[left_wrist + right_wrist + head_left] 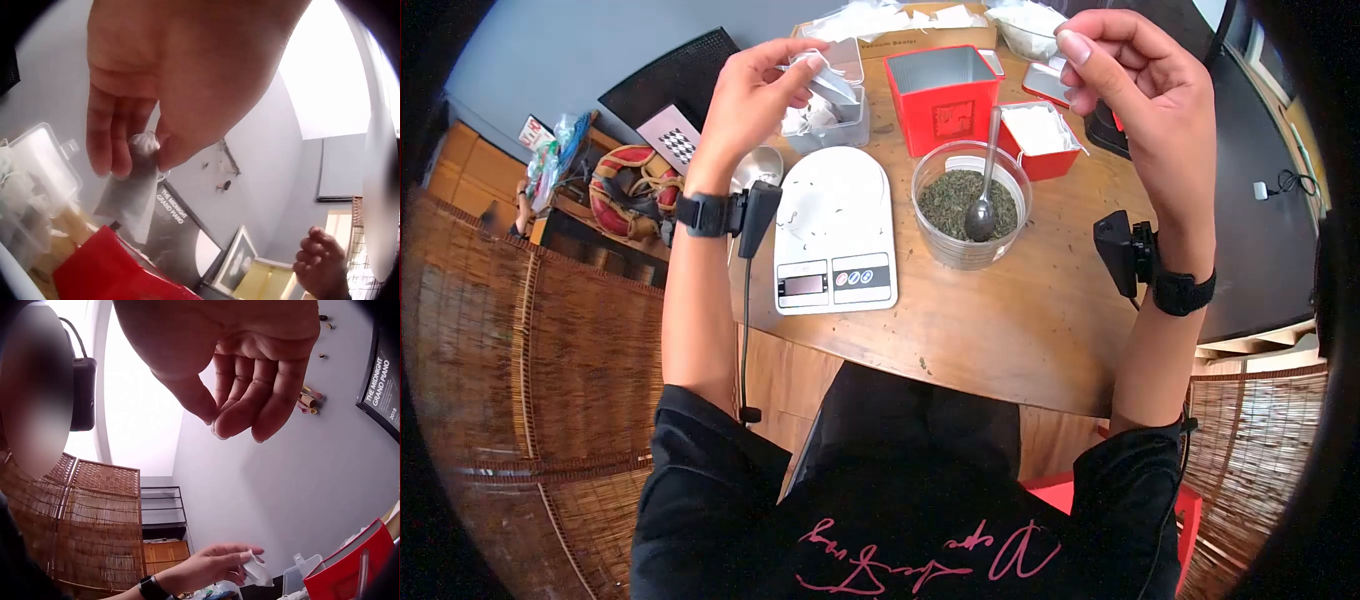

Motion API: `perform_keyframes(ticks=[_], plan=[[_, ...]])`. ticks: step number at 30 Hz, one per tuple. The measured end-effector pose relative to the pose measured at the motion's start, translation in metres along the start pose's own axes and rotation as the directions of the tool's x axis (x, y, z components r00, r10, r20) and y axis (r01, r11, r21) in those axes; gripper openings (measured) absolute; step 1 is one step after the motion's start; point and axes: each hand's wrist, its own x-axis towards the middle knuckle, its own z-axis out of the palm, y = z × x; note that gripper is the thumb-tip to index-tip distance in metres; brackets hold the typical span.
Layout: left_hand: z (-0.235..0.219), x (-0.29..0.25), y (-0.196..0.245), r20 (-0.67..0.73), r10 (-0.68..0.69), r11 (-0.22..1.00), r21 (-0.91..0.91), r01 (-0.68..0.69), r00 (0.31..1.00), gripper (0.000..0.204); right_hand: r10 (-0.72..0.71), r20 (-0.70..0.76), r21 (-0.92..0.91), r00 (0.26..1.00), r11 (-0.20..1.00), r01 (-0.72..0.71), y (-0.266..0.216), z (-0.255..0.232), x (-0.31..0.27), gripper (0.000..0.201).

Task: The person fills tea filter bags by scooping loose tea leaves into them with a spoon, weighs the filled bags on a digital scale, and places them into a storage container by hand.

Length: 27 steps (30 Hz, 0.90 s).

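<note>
Left hand pinches a small white bag by its gathered top, raised above the table near the clear box. Right hand has thumb and fingertips together; whether anything thin lies between cannot be told. Legible: "Vacuum Sealer" on the cardboard box, "THE MIDNIGHT GRAND PIANO" on the poster. Wooden tabletop bears dark crumbs. Room: pale wall, woven screen. Scale sits near the front edge; exposed wood separates the tub from the dark surface at right.
</note>
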Motion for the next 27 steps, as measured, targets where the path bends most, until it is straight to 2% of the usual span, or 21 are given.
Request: perform_keyframes(ticks=[1,3,5,9,10,12,13,15,18,22,27], plan=[[-0.002,0.005,-0.011,0.007,-0.052,0.997,0.054,0.051,0.999,0.023,-0.005,-0.001,0.003,1.0,1.0,0.005,0.006,-0.006,0.002,0.01],[-0.002,0.013,-0.026,0.044,-0.075,0.995,0.074,0.072,0.996,0.026,-0.107,0.179,0.014,0.978,0.994,0.106,0.025,-0.02,0.006,0.019],[0.002,0.019,-0.028,0.09,-0.19,0.961,0.221,0.166,0.978,0.031,-0.116,0.185,0.019,0.976,0.993,0.115,0.028,-0.021,0.006,0.019],[0.006,0.03,-0.026,0.132,-0.188,0.891,0.439,0.113,0.973,0.039,-0.114,0.153,0.012,0.982,0.993,0.113,0.023,-0.017,0.006,0.02],[0.007,0.033,-0.028,0.135,-0.189,0.891,0.44,0.112,0.973,0.039,-0.112,0.151,0.013,0.982,0.994,0.111,0.015,-0.016,0.003,0.02],[0.008,0.041,-0.037,0.112,-0.244,0.855,0.494,0.16,0.963,0.04,0.076,0.085,-0.013,0.993,0.997,-0.075,-0.018,-0.008,-0.001,0.011],[0.008,0.044,-0.042,0.114,-0.242,0.855,0.495,0.156,0.964,0.04,0.075,0.082,-0.013,0.994,0.997,-0.074,-0.014,-0.009,-0.001,0.011],[0.01,0.048,-0.051,0.167,-0.172,0.773,0.634,0.028,0.971,0.039,-0.027,0.083,0.034,0.996,0.999,0.024,-0.004,-0.01,0.0,0.011],[0.018,0.052,-0.059,0.23,-0.154,0.745,0.666,-0.04,0.961,0.039,-0.013,0.123,0.081,0.992,0.997,0.003,-0.016,-0.013,-0.001,0.011],[0.029,0.054,-0.064,0.255,-0.163,0.7,0.711,-0.07,0.953,0.039,0.015,0.118,0.078,0.993,0.997,-0.025,-0.014,-0.013,-0.001,0.011],[0.036,0.053,-0.069,0.232,-0.202,0.627,0.777,-0.056,0.951,0.042,-0.011,0.088,-0.002,0.996,1.0,0.011,-0.003,-0.012,0.0,0.009]])
